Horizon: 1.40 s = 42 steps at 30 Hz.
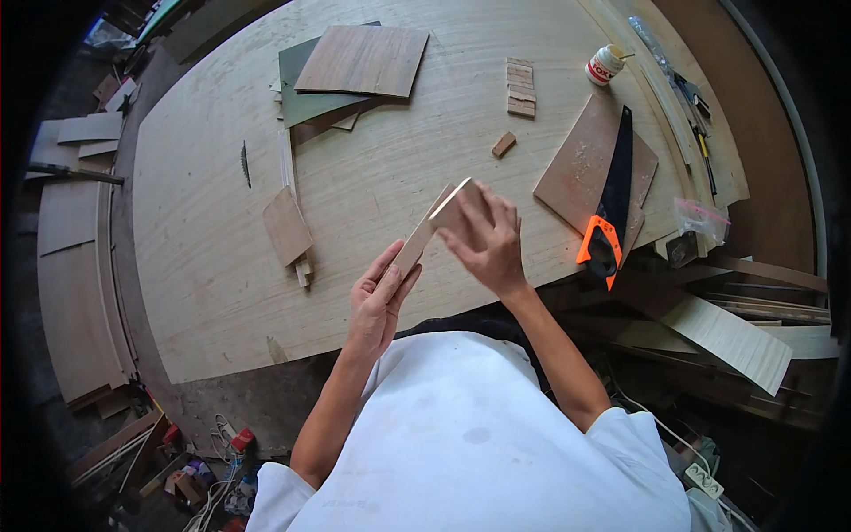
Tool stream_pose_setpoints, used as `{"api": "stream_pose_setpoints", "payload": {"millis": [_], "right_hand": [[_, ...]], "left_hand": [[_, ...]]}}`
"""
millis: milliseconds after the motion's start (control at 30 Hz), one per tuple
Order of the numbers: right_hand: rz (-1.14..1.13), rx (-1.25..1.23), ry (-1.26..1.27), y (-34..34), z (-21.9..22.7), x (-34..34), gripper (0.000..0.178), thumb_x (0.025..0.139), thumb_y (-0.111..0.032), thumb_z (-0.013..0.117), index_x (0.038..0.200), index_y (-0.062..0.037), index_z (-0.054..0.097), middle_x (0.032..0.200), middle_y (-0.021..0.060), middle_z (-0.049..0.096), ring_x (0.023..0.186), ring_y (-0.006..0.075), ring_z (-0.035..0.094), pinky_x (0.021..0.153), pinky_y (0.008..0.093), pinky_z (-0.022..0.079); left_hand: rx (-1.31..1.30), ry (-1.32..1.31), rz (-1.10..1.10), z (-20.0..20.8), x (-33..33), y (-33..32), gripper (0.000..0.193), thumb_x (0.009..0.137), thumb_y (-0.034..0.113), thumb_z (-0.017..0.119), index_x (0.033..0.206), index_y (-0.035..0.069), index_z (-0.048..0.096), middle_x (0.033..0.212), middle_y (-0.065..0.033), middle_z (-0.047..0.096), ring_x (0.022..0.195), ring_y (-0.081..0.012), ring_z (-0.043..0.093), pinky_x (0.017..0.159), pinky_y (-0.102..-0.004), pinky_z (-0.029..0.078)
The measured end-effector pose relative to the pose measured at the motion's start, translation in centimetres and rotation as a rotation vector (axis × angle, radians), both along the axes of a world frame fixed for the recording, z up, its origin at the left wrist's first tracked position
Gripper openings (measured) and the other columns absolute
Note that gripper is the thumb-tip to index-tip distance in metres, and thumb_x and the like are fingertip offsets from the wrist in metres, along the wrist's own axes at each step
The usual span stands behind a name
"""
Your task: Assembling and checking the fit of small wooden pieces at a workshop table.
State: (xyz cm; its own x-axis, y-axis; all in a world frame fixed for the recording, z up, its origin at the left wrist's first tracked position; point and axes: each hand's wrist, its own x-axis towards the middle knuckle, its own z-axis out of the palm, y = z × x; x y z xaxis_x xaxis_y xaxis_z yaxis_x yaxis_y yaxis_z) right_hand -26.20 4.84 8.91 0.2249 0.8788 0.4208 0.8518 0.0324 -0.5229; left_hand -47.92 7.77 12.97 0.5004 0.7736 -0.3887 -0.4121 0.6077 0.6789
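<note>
My left hand (375, 300) is closed on the lower end of a narrow wooden strip (414, 246), which slants up and away to the right above the table. My right hand (495, 246) grips a flat wooden block (453, 213) with a pale edge. That block lies over the strip's upper part, and the two seem to touch there. The block's underside is hidden, and my right fingers are slightly blurred. Beyond my right hand, a small wooden piece (504, 144) rests on the table (381, 168), with a row of similar small pieces (520, 87) farther off.
A handsaw with an orange handle (600, 248) lies across a wooden board (581, 155) at right. Behind it stands a white and red glue jar (605, 65). Stacked panels (363, 60) sit far left of centre. A small board (288, 226) and a short serrated blade (245, 165) lie left.
</note>
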Motion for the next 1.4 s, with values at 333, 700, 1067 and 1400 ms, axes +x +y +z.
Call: {"api": "stream_pose_setpoints", "payload": {"millis": [333, 700, 1067, 1400], "right_hand": [[0.032, -0.004, -0.105, 0.7, 2.6, -0.6, 0.065, 0.078, -0.035, 0.085, 0.136, -0.0132, 0.066, 0.147, 0.0174, 0.053, 0.126, 0.0353, 0.052, 0.103, 0.0484, 0.043], [0.122, 0.043, -0.144, 0.2, 4.7, -2.7, 0.060, 0.080, -0.040, 0.083, 0.132, -0.0125, 0.069, 0.145, 0.0186, 0.053, 0.122, 0.0344, 0.053, 0.103, 0.0473, 0.044], [0.124, 0.109, -0.097, 0.5, 4.9, -2.6, 0.064, 0.080, -0.041, 0.083, 0.136, -0.0144, 0.067, 0.140, 0.0171, 0.056, 0.123, 0.0360, 0.053, 0.101, 0.0500, 0.043], [0.225, 0.147, -0.102, 0.2, 5.9, -3.2, 0.062, 0.081, -0.040, 0.084, 0.135, -0.0131, 0.068, 0.146, 0.0158, 0.054, 0.123, 0.0352, 0.053, 0.102, 0.0493, 0.043]], "left_hand": [[-0.073, -0.100, -0.015, 1.1, -0.2, 0.8, 0.050, 0.106, 0.012, 0.055, 0.151, -0.005, 0.042, 0.142, -0.0170, 0.056, 0.130, -0.0219, 0.058, 0.111, -0.0429, 0.052], [0.028, -0.013, 0.015, 1.0, -1.2, 0.3, 0.056, 0.103, 0.011, 0.060, 0.153, -0.004, 0.039, 0.139, -0.0180, 0.059, 0.127, -0.0227, 0.061, 0.114, -0.0352, 0.049], [-0.108, -0.162, 0.040, 1.7, -1.3, 0.3, 0.057, 0.103, 0.008, 0.059, 0.153, -0.006, 0.036, 0.143, -0.0228, 0.055, 0.130, -0.0272, 0.058, 0.118, -0.0399, 0.044], [-0.224, -0.226, 0.058, 1.9, -1.4, 0.3, 0.049, 0.104, 0.005, 0.055, 0.148, -0.010, 0.042, 0.146, -0.0230, 0.052, 0.136, -0.0292, 0.053, 0.121, -0.0407, 0.042]]}}
